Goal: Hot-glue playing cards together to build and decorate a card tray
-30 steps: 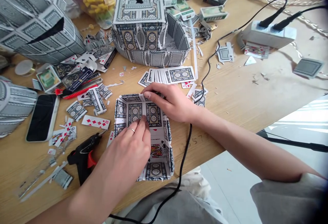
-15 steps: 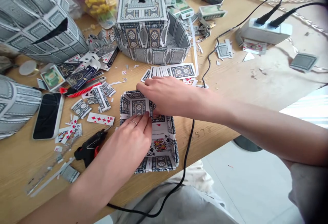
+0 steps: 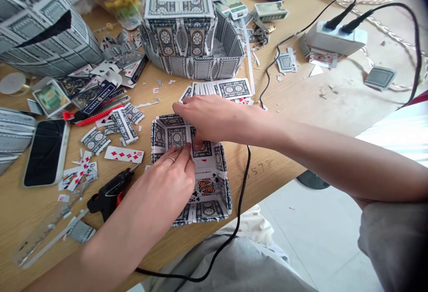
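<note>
An open box made of playing cards (image 3: 224,189) lies in front of me near the table's edge. Patterned card backs line its far part, and a king of clubs (image 3: 205,188) shows face up on its floor. My left hand (image 3: 170,174), with a ring on one finger, reaches over the near left side. Its fingers are stretched out, the tips resting on the cards inside. Over the far wall lies my right hand (image 3: 209,116), thumb inside the box and fingers bent around the wall's outside. Its fingertips are partly hidden.
Left of the box lie a black glue gun (image 3: 112,191), a ten of diamonds (image 3: 123,154), card scraps and a phone (image 3: 46,153). Behind stand a larger card-built box (image 3: 180,11) and a fan of cards (image 3: 234,89). A black cable (image 3: 243,198) runs past the box's right side.
The view has shifted slightly, so the table things sit further left and higher. My right thumb has moved a little, showing more of the card back under it. Both hands stay at the box.
</note>
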Motion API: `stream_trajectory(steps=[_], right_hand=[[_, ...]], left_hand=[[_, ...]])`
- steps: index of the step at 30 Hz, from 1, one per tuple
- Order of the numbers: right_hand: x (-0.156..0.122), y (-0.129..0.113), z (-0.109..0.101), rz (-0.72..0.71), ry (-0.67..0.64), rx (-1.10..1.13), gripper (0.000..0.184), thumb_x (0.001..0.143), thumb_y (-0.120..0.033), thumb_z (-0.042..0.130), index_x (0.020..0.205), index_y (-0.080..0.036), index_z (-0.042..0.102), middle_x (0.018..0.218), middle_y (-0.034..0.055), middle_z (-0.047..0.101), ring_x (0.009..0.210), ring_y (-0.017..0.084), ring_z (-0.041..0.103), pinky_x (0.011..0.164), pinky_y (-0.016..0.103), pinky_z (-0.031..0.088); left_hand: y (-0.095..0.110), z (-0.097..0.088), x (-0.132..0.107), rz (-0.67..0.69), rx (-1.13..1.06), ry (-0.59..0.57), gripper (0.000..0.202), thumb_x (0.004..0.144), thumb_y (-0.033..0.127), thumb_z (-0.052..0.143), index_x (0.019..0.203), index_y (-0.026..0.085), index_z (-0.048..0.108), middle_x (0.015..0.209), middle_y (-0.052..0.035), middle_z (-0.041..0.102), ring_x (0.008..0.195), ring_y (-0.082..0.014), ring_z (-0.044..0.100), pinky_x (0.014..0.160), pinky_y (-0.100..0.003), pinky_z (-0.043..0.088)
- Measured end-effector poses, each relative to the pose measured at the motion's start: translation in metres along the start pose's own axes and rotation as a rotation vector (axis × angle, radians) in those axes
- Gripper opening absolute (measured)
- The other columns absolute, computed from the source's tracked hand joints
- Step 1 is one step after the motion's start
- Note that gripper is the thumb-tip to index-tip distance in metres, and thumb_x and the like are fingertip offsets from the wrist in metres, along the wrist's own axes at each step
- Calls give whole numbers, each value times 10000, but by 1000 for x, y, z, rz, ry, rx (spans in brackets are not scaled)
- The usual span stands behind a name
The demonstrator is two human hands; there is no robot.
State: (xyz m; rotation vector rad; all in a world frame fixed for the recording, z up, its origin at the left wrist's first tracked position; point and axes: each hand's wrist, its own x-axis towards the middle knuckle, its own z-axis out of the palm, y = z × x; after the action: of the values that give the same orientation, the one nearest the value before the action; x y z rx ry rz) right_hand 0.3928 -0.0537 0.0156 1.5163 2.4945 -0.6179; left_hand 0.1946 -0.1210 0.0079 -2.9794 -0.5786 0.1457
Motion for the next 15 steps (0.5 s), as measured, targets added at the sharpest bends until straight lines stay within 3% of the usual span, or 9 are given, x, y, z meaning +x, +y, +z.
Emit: stream_trajectory(steps=[3, 7, 15], right_hand=[[1, 1, 1, 1, -2, 11, 718, 765, -276, 961, 1374, -143, 605, 1222, 144, 715, 1140, 310, 689, 879, 370, 494], [2, 3, 2, -13, -6, 22, 676, 772, -276, 951, 1345, -161, 613, 1238, 139, 713, 1157, 311, 680, 899, 375, 492], [-2, 5, 1, -54, 15, 25, 610, 820, -231, 899, 1351, -125, 617, 1241, 147, 717, 1157, 291, 680, 949, 368, 487]], left_hand=[[-2, -1, -1, 12, -12, 35, 472, 784, -96, 491, 1115, 56, 791, 1186, -229, 797, 1030, -299, 804, 963, -427, 671], [-2, -5, 1, -18, -32, 6, 434, 781, -97, 515, 1062, 112, 771, 1065, -177, 793, 972, -300, 794, 853, -431, 689], [3, -7, 17, -93, -21, 37, 289, 794, -69, 547, 824, 173, 702, 733, -63, 692, 604, -265, 701, 581, -387, 626]])
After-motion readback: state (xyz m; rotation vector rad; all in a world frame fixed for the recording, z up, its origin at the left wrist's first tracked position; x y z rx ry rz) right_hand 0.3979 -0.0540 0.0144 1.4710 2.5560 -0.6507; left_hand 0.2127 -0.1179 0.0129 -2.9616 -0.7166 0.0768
